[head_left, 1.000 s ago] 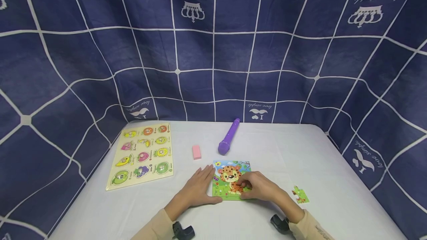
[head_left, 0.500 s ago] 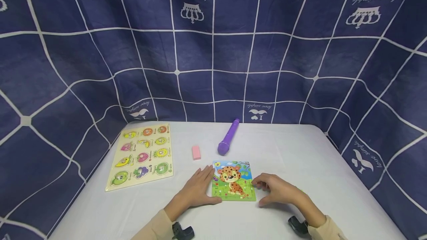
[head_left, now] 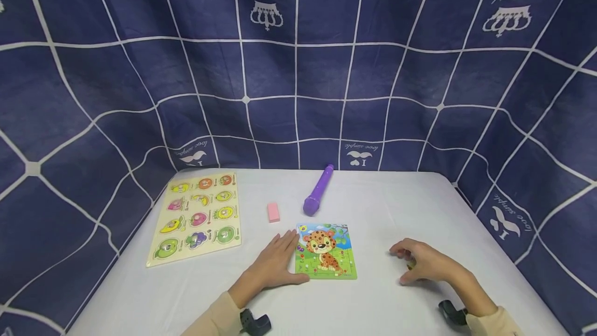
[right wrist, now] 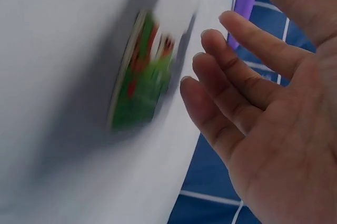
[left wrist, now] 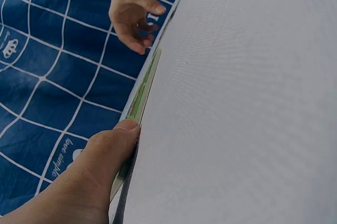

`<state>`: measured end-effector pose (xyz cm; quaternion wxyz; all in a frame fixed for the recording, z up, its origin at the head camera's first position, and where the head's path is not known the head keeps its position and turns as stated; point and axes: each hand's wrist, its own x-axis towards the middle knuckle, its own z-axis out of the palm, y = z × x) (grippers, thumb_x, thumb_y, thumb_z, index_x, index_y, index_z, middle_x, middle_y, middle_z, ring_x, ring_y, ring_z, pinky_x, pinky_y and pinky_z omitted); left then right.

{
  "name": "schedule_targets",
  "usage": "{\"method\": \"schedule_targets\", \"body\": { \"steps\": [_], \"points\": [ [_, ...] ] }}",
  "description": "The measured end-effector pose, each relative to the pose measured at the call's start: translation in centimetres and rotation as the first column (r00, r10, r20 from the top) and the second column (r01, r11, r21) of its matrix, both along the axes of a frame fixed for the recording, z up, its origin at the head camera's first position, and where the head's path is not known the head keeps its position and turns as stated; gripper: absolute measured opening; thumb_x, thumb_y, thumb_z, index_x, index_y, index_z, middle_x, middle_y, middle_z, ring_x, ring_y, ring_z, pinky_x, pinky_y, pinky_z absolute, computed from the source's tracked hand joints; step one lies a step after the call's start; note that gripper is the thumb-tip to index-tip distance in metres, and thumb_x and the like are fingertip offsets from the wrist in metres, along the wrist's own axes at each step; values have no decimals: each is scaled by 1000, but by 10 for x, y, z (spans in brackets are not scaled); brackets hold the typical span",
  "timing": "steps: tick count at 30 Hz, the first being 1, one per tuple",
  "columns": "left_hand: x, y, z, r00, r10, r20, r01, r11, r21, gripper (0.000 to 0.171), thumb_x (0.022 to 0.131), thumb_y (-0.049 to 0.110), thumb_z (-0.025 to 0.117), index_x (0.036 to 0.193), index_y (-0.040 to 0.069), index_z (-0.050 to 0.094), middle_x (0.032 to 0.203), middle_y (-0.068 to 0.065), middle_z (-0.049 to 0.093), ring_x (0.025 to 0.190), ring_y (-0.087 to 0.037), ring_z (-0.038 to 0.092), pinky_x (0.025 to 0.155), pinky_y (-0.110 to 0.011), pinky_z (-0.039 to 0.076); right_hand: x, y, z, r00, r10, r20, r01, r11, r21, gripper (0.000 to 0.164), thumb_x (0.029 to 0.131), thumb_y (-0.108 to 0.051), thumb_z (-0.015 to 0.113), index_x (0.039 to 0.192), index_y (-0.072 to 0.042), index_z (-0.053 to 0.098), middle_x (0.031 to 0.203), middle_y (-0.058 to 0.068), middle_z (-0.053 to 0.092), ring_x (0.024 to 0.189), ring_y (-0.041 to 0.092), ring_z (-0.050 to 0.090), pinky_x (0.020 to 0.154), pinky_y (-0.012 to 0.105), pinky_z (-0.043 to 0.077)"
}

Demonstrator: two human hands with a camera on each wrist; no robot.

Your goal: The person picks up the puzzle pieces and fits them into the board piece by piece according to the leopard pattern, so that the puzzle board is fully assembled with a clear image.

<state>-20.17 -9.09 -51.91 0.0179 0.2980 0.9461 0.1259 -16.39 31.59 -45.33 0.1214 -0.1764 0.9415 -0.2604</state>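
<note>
A square leopard jigsaw puzzle (head_left: pixel 345 266) lies flat in the middle of the table. Along its left side rests my left hand (head_left: pixel 272 266), fingers straight and the thumb by the lower left corner; the left wrist view shows that thumb (left wrist: pixel 113 142) against the puzzle's edge. My right hand (head_left: pixel 429 262) hovers to the right of the puzzle over a loose jigsaw piece (right wrist: pixel 139 84), green with red and orange print. Its fingers are loosely bent and apart from the piece, which they mostly hide in the head view.
A wooden fruit peg board (head_left: pixel 186 254) lies at the left on the white table (head_left: pixel 373 206). Behind the puzzle are a pink block (head_left: pixel 273 212) and a purple toy microphone (head_left: pixel 319 191). A blue checked curtain (head_left: pixel 326 71) stands around the table's back and sides.
My right hand has left the leopard puzzle and travelled right to the loose jigsaw piece. The left hand stays where it was beside the puzzle.
</note>
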Motion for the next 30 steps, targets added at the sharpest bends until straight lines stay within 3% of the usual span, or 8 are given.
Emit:
{"method": "schedule_targets", "body": {
  "steps": [6,14,23,30],
  "points": [
    [0,1,1,1000,0,5,0,1000,0,115,74,86,47,154,6,25,162,-11,24,150,-25,24,124,-46,22,4,23,0,1000,-26,-4,26,998,55,65,61,-30,91,116,-8,64,107,-1,63,98,17,59,85,27,53],
    [-1,0,1,1000,-3,-7,3,1000,-9,116,74,86,48,154,5,26,162,-12,24,150,-26,24,123,-46,22,4,38,-2,993,-108,40,104,991,90,62,57,-20,91,111,-7,64,106,0,64,99,20,59,87,31,53],
    [0,0,0,1000,-6,1,6,1000,6,116,74,87,47,154,5,27,162,-12,24,150,-27,24,123,-47,22,2,38,-5,987,-149,65,143,986,88,59,55,-14,91,108,-10,65,99,-1,61,93,14,54,79,25,52],
    [0,0,-1,1000,6,15,-6,1000,12,116,73,87,47,154,7,26,162,-10,23,151,-24,23,124,-45,21,2,38,-6,993,-100,59,97,994,52,57,56,-11,90,106,-7,64,95,0,60,84,7,51,71,21,49]
  ]
}}
